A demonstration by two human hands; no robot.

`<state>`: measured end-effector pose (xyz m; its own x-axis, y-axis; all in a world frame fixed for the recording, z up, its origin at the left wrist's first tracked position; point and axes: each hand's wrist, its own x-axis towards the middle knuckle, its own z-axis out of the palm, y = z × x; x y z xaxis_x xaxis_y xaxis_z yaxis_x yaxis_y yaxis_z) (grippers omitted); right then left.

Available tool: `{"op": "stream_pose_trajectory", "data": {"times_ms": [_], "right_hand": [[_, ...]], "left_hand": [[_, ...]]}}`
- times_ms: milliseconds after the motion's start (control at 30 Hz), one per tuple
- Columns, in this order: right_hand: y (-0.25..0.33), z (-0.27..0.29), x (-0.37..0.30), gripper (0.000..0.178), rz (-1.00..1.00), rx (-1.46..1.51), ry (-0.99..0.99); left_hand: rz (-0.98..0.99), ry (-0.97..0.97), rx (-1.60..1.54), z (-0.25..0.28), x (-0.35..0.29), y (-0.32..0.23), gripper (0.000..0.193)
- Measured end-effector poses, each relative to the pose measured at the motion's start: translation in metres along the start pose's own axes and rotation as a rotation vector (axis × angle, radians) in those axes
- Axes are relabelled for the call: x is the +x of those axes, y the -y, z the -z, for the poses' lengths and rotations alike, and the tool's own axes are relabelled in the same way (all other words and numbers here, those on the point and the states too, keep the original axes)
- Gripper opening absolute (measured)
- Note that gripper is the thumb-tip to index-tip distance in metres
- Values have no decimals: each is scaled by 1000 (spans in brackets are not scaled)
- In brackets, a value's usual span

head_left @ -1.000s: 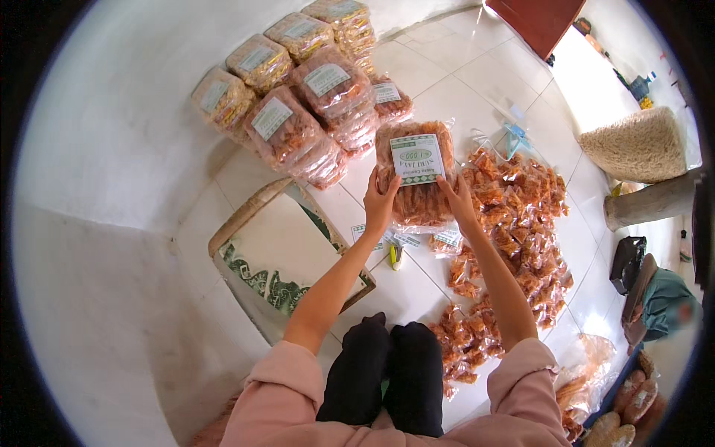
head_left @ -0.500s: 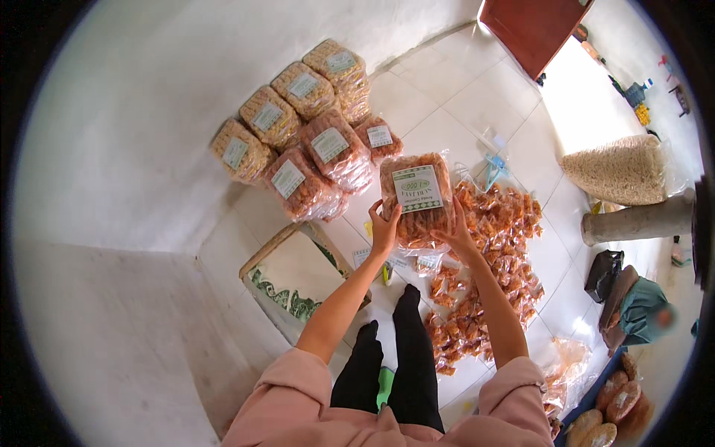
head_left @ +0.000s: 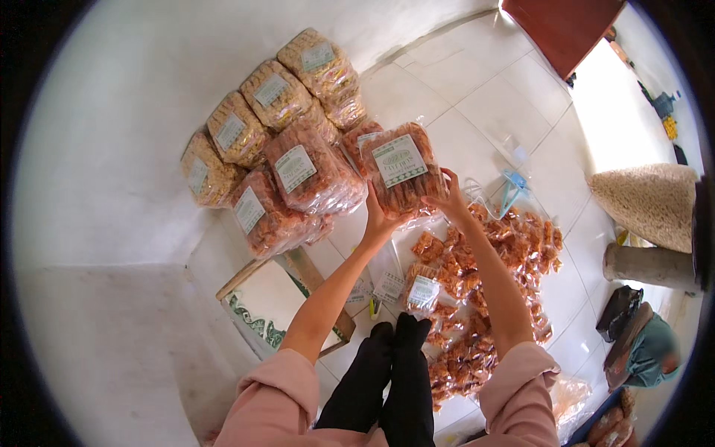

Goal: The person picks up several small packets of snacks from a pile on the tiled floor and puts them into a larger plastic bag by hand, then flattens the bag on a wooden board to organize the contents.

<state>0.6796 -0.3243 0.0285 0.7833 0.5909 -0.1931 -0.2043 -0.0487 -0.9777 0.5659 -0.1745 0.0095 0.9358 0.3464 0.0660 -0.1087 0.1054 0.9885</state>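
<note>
Between both hands I hold a bulging clear plastic pack of reddish-brown snacks (head_left: 408,195) with a white and green label on top. My left hand (head_left: 381,214) is closed on its near left side, and my right hand (head_left: 450,200) grips its near right corner. The pack is up in front of a labelled brown pack (head_left: 353,141), partly covering it. Just left stands a pile of similar reddish-brown packs (head_left: 316,179). Behind that pile, along the wall, are stacked packs of pale yellow snacks (head_left: 274,97).
Many small brown snack bags (head_left: 491,283) spread over the tiles at right, beside a small labelled pack (head_left: 423,290). A shallow box (head_left: 261,298) lies left of my feet. A light blue plastic item (head_left: 514,186) lies beyond the bags. A person (head_left: 644,346) sits at far right.
Both hands have carried the held pack forward and left, nearer the stacked packs. My view and feet have shifted, and the small labelled pack by my feet is now more visible.
</note>
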Motion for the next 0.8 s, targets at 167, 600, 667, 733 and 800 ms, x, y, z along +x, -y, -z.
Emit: {"op": "stream_pose_trajectory", "data": {"times_ms": [167,600,667,733,800], "right_hand": [[-67,-22,89,78,8,84,111],[-216,-39,248,78,406,-469,-2],[-225,-41,252,72,410,-622,-77],[-228,-40,254,73,446,-624,-40],[-226,-34,252,75,485,-630,-11]], "left_hand": [[-115,-175,9,44,50,97,119],[-118,-404,821,89,133,231,99],[-130,-421,953,90,137,230,97],[-107,-436,1193,88,137,227,91],[-106,-455,1180,81,134,223,90]]}}
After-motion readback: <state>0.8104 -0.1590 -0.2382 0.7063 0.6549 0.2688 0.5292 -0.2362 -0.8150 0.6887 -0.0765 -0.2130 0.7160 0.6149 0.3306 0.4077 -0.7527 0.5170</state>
